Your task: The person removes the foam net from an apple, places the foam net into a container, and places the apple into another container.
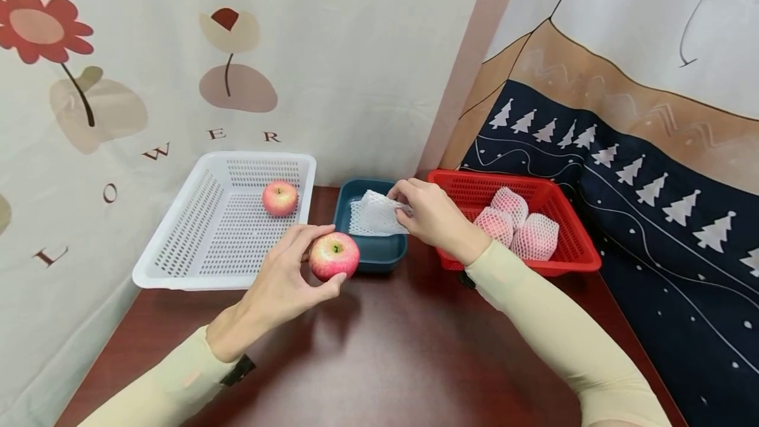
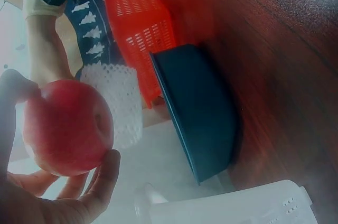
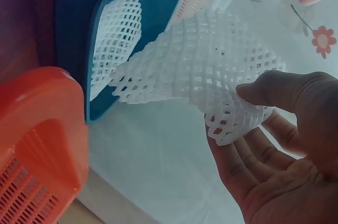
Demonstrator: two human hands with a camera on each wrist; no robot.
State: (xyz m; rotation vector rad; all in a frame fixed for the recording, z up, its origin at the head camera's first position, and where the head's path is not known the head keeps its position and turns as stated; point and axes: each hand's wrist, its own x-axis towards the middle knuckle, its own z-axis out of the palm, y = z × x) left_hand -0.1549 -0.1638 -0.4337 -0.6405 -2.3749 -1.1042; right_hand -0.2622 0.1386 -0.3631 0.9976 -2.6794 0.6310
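My left hand [image 1: 284, 275] grips a red apple [image 1: 335, 256] between thumb and fingers, in front of the blue bin. In the left wrist view the bare apple [image 2: 69, 128] fills the grasp. Over the blue bin [image 1: 379, 259], my right hand [image 1: 429, 209] pinches a white foam net sleeve [image 1: 379, 215]. The right wrist view shows this foam net [image 3: 206, 57] hanging from thumb and fingers, with another foam net [image 3: 117, 39] lying inside the bin.
A white basket [image 1: 172, 279] on the left holds one bare apple [image 1: 280, 198]. To the right, a red basket [image 1: 569, 229] contains several net-wrapped apples [image 1: 535, 237]. All stand on a dark red-brown table [image 1: 403, 348], with printed curtains [image 1: 356, 51] behind.
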